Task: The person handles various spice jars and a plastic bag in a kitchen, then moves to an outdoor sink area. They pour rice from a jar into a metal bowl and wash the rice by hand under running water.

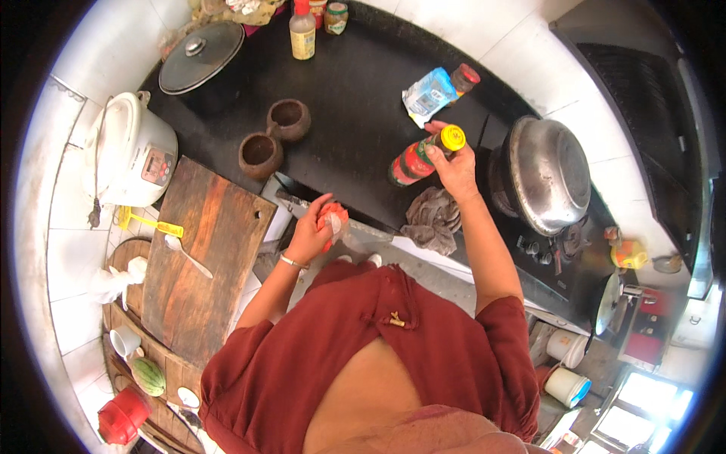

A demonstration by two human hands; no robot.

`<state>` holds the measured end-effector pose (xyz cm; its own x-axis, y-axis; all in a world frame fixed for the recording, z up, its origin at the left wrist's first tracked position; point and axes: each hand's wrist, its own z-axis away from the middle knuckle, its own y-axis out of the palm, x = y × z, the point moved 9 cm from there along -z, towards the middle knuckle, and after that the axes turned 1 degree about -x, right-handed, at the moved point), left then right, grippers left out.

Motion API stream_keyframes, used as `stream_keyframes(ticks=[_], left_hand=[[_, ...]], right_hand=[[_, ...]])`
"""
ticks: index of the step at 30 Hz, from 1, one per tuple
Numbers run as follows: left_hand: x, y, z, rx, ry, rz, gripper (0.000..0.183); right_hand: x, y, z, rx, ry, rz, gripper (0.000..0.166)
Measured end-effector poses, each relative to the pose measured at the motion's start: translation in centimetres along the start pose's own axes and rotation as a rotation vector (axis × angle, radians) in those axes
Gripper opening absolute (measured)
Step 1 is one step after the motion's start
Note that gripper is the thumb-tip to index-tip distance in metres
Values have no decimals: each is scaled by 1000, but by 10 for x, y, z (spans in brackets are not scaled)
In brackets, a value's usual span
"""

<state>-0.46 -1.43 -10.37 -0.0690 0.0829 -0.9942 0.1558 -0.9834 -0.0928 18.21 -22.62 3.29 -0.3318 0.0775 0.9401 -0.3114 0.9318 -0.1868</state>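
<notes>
My right hand (454, 170) grips a bottle (411, 164) with a yellow cap and a red and green label, tilted over the black countertop (346, 113). Just beyond it are a blue and white packet (429, 96) and a jar with a red lid (465, 78). My left hand (312, 232) holds a crumpled red and white plastic wrapper or bag (333, 224) in front of the counter's edge. A crumpled grey-brown cloth (434, 218) lies at the edge below my right hand. Two joined round brown pots (261, 154) stand farther left on the counter.
To the left are a rice cooker (136, 153), a lidded black pot (201, 59) and a wooden cutting board (204, 261) bearing a metal spoon (190, 258) and a yellow utensil (153, 222). An upturned metal basin (550, 176) sits over the stove at right. Seasoning bottles (303, 34) stand at the back.
</notes>
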Motion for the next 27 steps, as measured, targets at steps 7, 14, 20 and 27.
stream_keyframes(ticks=[7,14,20,27], left_hand=[[-17,15,-10,32,-78,136,47],[-13,22,-8,11,-47,58,44],[-15,21,1,-47,-86,47,42],[-1,9,26,-154,-102,46,42]], right_hand=[[2,-6,7,147,54,-15,72],[-43,-75,-3,-126,191,-183,58],[-84,-80,-30,-228,348,-35,63],[-150,-74,-71,-265,330,248,86]])
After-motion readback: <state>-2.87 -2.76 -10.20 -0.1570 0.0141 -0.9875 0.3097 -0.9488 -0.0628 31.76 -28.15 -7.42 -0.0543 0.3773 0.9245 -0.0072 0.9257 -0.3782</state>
